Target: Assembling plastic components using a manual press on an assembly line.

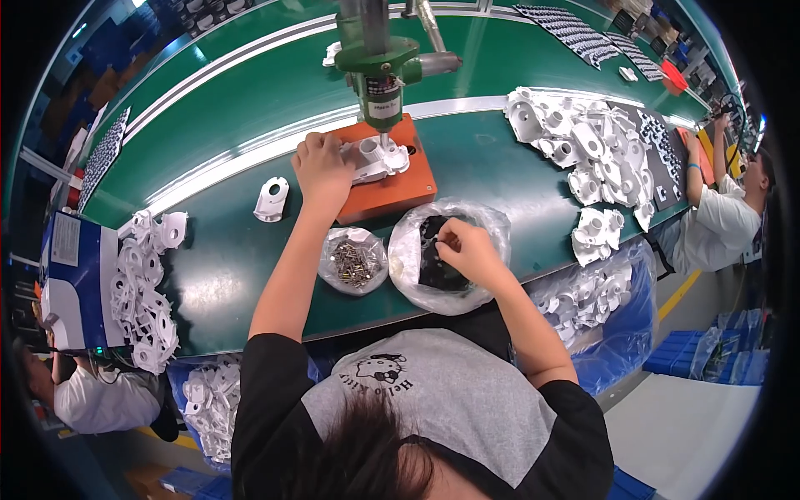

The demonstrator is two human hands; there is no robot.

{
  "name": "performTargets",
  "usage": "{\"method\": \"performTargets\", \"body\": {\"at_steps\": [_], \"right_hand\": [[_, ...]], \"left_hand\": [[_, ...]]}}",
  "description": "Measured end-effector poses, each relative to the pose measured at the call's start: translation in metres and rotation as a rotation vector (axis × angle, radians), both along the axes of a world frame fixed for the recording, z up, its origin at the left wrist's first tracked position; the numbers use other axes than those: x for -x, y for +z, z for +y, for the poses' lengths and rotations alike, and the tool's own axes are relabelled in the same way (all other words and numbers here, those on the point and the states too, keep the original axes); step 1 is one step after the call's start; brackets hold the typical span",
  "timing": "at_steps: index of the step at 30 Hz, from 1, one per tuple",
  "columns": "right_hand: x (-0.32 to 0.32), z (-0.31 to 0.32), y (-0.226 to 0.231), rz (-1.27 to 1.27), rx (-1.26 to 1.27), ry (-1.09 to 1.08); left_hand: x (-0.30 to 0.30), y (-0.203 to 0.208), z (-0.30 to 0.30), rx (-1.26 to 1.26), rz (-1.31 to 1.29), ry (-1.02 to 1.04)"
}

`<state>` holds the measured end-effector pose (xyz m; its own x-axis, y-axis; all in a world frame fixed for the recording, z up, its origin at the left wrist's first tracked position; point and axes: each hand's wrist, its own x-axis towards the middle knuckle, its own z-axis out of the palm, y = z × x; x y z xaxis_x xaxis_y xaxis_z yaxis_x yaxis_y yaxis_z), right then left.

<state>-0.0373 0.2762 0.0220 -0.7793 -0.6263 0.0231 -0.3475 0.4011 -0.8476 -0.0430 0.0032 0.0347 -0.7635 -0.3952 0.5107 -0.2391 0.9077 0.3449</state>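
Note:
My left hand [323,173] is closed on the near left end of a white plastic housing [377,163]. This housing lies on an orange block [390,198], directly beneath the tip of a green bench press [383,83]. Over a clear plastic bag [493,293] of small black pieces [437,271], my right hand [468,252] has its fingers pinched together. What sits between those fingertips, if anything, is too small to make out. Left of that bag stands a smaller bag [330,268] holding small metal pins or screws [356,262].
A single white part [272,199] lies left of the block. White housings are heaped at right [596,146] and left [143,287]. A conveyor with a green belt [242,87] runs behind. Co-workers sit at right [721,221] and left [108,400].

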Motion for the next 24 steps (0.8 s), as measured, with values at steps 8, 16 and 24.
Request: {"method": "performTargets", "body": {"at_steps": [8, 16, 24], "right_hand": [[0.012, -0.004, 0.013, 0.064, 0.111, -0.029], [0.018, -0.007, 0.010, -0.053, 0.206, -0.065], [0.032, -0.021, 0.014, -0.047, 0.315, -0.199]], "left_hand": [[-0.004, 0.006, -0.006, -0.029, 0.127, -0.276], [-0.024, 0.013, -0.029, -0.037, -0.172, -0.482], [-0.041, 0.005, 0.002, 0.049, -0.091, -0.602]]}}
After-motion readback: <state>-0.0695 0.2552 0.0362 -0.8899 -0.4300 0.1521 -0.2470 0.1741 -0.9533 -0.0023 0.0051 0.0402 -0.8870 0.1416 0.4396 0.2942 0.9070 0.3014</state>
